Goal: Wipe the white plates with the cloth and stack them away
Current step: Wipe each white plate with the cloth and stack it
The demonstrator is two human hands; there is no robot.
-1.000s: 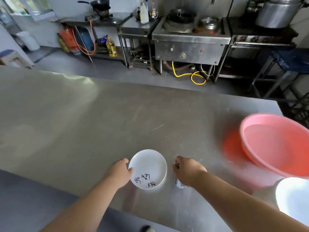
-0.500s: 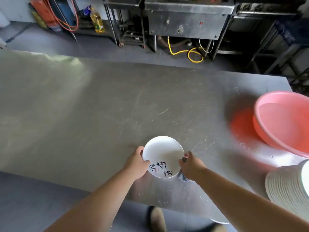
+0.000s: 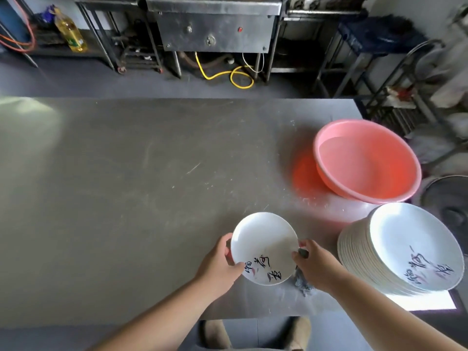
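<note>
A small white plate (image 3: 263, 243) with black writing on it is held between both hands over the near edge of the steel table (image 3: 126, 186). My left hand (image 3: 219, 264) grips its left rim, thumb on top. My right hand (image 3: 315, 266) holds the right rim together with a bunched grey cloth (image 3: 302, 282), which hangs below the fingers. A tall tilted stack of white plates (image 3: 395, 249) with the same writing stands at the table's near right corner.
A pink plastic basin (image 3: 367, 160) sits on the table behind the stack. Beyond the far edge are a steel stove unit (image 3: 215, 26), a yellow hose (image 3: 228, 77), an oil bottle (image 3: 71, 31) and metal racks (image 3: 379, 72). A fan (image 3: 448, 201) stands right.
The view has tilted down and right, bringing the whole plate stack into sight. My right hand with the cloth has closed in from beside the plate onto its right rim.
</note>
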